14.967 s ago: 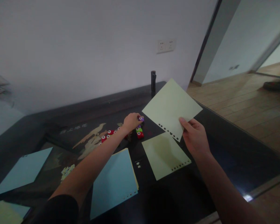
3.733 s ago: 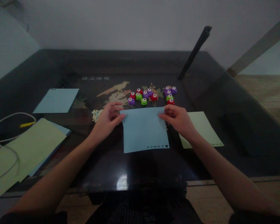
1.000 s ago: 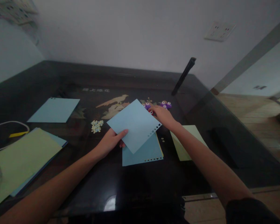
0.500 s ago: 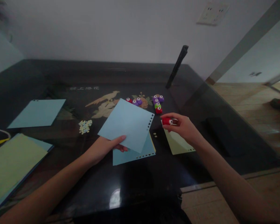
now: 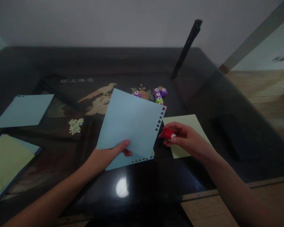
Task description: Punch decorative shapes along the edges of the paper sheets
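Over the dark desk at mid-frame, the left hand pinches only a corner of the blue sheet, so it may bend away from the red punch grasped in the right hand fingers, misplacing the next hole.

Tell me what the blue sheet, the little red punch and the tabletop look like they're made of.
Blue sheet: matte paper or thin card, holding flat in the left hand, small shapes punched along its edge. Red punch in the right hand: probably glossy moulded plastic. Tabletop: dark, likely glass or lacquer; it mirrors a lamp.

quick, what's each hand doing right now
Left hand: closed on the blue sheet, holding it up by its near edge.
Right hand: closed on the red punch.
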### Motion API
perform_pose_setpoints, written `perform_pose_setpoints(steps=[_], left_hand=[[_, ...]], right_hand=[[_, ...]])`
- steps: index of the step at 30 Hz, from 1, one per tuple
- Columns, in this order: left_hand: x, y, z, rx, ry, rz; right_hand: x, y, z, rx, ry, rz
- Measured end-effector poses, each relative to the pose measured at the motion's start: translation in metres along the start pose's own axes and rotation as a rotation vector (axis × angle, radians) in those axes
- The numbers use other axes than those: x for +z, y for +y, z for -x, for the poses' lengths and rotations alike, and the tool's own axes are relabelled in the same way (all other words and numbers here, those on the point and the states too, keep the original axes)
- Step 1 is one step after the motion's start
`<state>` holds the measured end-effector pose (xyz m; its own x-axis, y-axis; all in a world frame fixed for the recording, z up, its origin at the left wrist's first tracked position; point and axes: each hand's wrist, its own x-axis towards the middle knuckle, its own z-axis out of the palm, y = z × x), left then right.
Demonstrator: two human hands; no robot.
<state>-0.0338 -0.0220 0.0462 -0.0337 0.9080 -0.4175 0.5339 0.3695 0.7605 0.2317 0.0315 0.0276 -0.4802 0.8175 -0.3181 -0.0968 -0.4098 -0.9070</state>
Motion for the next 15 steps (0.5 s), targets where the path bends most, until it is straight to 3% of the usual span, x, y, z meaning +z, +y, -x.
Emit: perform_pose_setpoints(steps=[3,9,15], left_hand=[[-0.007,-0.005,-0.002,-0.002,-0.014,-0.009],[-0.009,-0.004,-0.009,0.009,0.024,0.139],[-0.016,0.006,-0.028,0.08,0.029,-0.001]], right_hand=[[0.01,0.005,0.002,0.05,-0.055,-0.017],[0.029,0.013,0.005,0.151,-0.043,-0.089],[0.031,0.014,0.004,0.194,-0.001,-0.149]])
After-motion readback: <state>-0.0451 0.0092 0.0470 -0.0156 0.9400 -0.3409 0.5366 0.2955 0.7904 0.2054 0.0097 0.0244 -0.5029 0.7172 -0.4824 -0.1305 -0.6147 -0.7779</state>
